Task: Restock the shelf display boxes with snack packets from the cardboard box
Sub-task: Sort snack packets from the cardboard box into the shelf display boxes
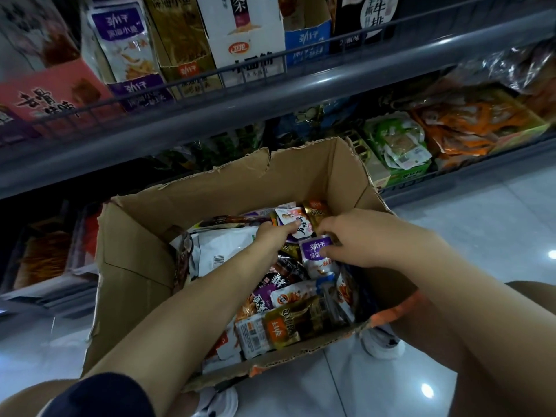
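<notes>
Both hands reach into the cardboard box (228,188) on the floor. The left hand (272,236) pinches a white snack packet (296,224); the right hand (361,239) pinches a purple packet (316,246). Shelf display boxes (237,40) stand above.

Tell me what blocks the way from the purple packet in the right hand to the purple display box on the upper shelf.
The wire rail fronts the purple display box; the purple packet, pinched by the right hand, must clear it and the cardboard box wall.

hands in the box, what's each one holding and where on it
The right hand pinches the purple-and-white packet at its top edge. The left hand rests on the pink-and-white packet in the cardboard box; a grip cannot be told.
</notes>
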